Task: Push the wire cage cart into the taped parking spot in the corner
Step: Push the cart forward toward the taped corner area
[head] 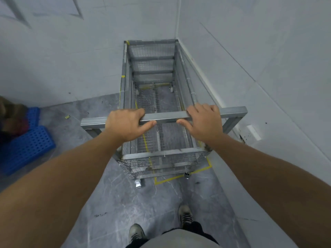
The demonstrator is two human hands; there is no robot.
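Note:
A tall grey wire cage cart [152, 68] stands in the corner where two white walls meet, its far end against the back wall. Its grey metal handle bar [166, 117] runs across the near top. My left hand [125, 124] and my right hand [204, 122] both grip this bar, fingers over the top and thumbs under. Yellow floor tape [180, 177] outlines the parking spot. The near tape corner shows just in front of the cart's near end, and one tape line runs under the mesh floor. The near left caster [138, 183] sits left of the tape corner.
A blue perforated plastic pallet [25, 147] lies on the floor at the left, with a dark bundle on it. The right wall runs close along the cart, with a white wall socket [253, 132] low down. My two shoes [185, 214] stand on grey floor behind the cart.

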